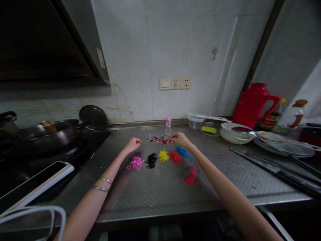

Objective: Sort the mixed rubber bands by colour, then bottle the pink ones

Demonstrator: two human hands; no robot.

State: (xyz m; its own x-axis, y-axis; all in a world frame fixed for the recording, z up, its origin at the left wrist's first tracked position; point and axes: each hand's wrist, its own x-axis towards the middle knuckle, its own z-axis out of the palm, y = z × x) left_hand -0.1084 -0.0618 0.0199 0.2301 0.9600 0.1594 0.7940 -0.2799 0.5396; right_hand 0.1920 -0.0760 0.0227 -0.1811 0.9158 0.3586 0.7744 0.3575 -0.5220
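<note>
A mixed pile of small coloured rubber bands (158, 139) lies on the metal counter. My right hand (181, 139) touches its right end, thumb and fingers pinched; whatever is between them is too small to see. My left hand (133, 145) hovers left of that pile with its fingertips pressed together, and I cannot make out what they hold. Nearer to me are sorted heaps: pink bands (136, 162), black bands (151, 160), yellow bands (164, 155), red bands (175, 157) and blue bands (183, 152). A small clear bottle (168, 127) with a pink top stands behind the mixed pile.
A red heart-shaped piece (191, 176) lies near the front. On the left are a pan (57, 139) on the stove and a white-edged device (45, 182). To the right stand a sponge (208, 130), bowls (235, 136), a red thermos (253, 105) and a long knife (255, 163).
</note>
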